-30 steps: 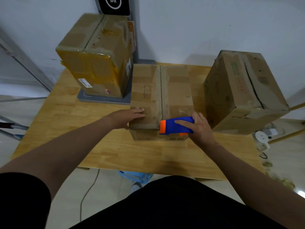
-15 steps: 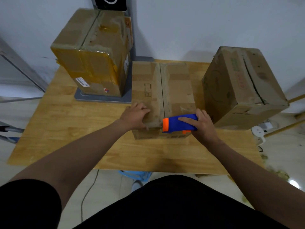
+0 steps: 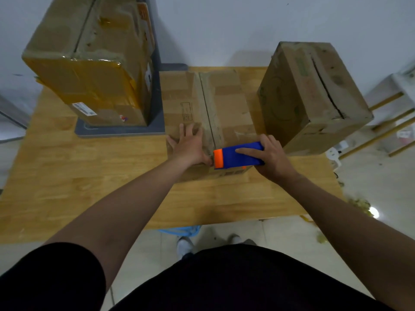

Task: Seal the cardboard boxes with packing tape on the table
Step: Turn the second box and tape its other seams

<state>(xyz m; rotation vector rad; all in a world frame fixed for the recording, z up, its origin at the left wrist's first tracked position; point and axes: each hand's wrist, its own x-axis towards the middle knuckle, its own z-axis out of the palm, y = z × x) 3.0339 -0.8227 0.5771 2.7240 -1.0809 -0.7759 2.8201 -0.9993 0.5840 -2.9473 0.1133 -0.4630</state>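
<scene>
Your left hand (image 3: 190,147) lies flat on the left flap of the middle box (image 3: 226,108), fingers straight and spread, close to the box's near end. In my judgement it is there to press the flap down and stop the box sliding while you pull tape.

Your right hand (image 3: 272,156) grips the blue tape dispenser (image 3: 238,154). The forefinger lies straight along its top and the other fingers are curled round the body. The orange end sits at the near end of the seam (image 3: 208,108), right beside your left hand. That looks like the starting point for a strip run away from you along the seam. I cannot tell whether any fresh tape has caught on the cardboard yet.

The middle box sits in the centre of the table (image 3: 89,176), its far end against the table's far edge, and the seam points straight away from you, which suits a single straight pull.

The left box (image 3: 89,63) stands at the far left corner on a grey base (image 3: 121,131). It has yellowish tape across its near face and looks already sealed. The right box (image 3: 303,97) stands at the far right corner, turned at an angle, and its top seam shows as a dark open slit. I judge that it has yet to be taped.
</scene>
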